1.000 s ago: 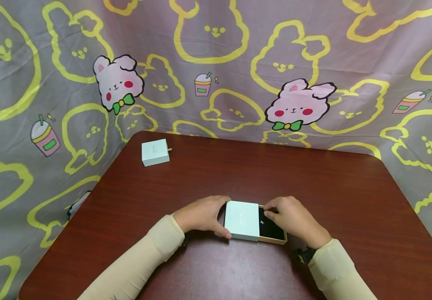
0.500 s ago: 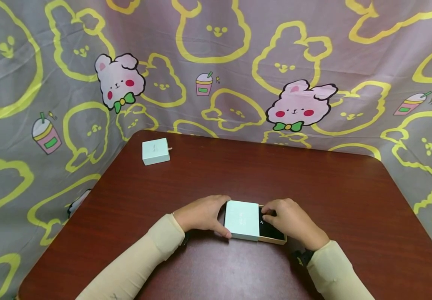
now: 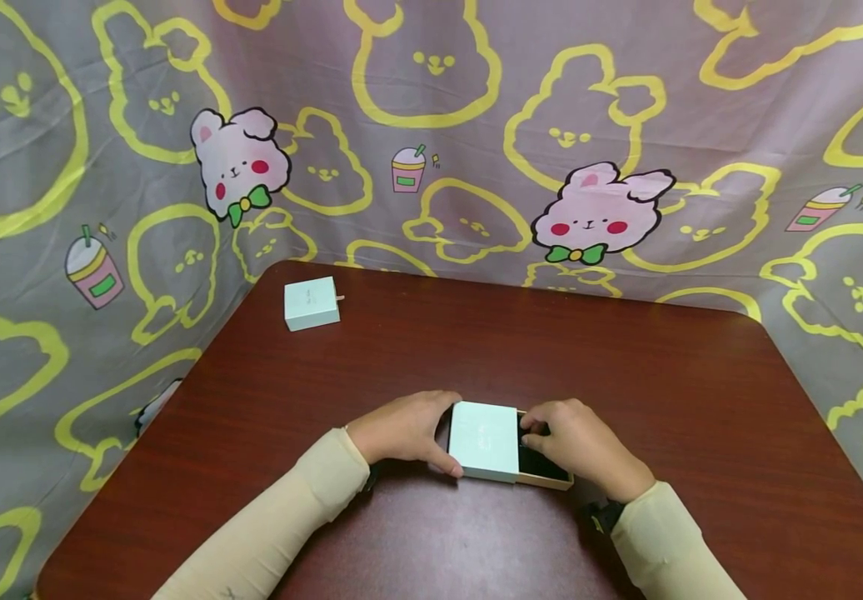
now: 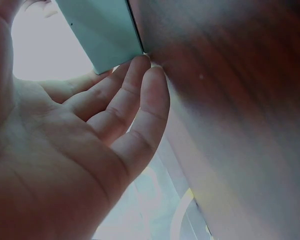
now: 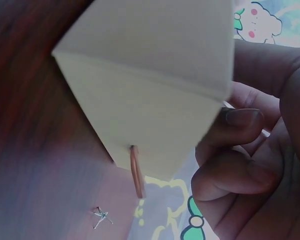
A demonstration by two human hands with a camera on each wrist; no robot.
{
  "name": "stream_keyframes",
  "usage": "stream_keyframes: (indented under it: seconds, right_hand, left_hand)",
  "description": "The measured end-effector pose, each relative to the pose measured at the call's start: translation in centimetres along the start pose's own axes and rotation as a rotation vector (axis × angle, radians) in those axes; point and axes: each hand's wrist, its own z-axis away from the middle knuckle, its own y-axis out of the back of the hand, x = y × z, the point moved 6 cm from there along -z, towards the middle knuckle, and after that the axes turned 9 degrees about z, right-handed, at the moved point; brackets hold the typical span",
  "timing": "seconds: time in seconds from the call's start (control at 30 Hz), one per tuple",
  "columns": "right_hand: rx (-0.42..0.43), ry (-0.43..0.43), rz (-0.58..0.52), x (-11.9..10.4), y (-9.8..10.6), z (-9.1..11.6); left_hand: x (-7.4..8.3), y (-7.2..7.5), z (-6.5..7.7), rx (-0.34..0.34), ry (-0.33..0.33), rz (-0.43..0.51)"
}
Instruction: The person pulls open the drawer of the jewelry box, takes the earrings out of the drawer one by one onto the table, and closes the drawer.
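Observation:
A pale mint slide-out box (image 3: 484, 440) sits near the front of the table with its tray pulled out to the right. My left hand (image 3: 405, 429) grips the sleeve's left end, thumb at the near corner and fingers at the far one; the left wrist view shows the fingertips against the box (image 4: 105, 37). Over the black-lined tray (image 3: 547, 481) is my right hand (image 3: 577, 437), thumb and forefinger reaching down to the lining. Those fingertips cover most of a small silver star ornament; whether they pinch it is hidden. In the right wrist view the other fingers curl beside the cream tray end (image 5: 125, 110).
A second mint box (image 3: 311, 304) with a small tab stands at the table's back left. A brown ribbon pull (image 5: 136, 172) hangs from the tray end. Another silver star (image 5: 103, 216) shows beyond it. A patterned cloth (image 3: 461, 108) surrounds the brown table (image 3: 416, 342).
My right thumb and forefinger have shifted a little left and down over the lining, covering the star ornament that showed before. The left hand and the box have stayed in place.

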Motion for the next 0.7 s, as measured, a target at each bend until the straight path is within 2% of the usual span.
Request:
stream_keyframes:
  seconds: [0.7]
  right_hand:
    - [-0.044, 0.018, -0.013, -0.06, -0.51, 0.02]
  left_hand:
    - [-0.21, -0.11, -0.08, -0.001, 0.0, 0.014]
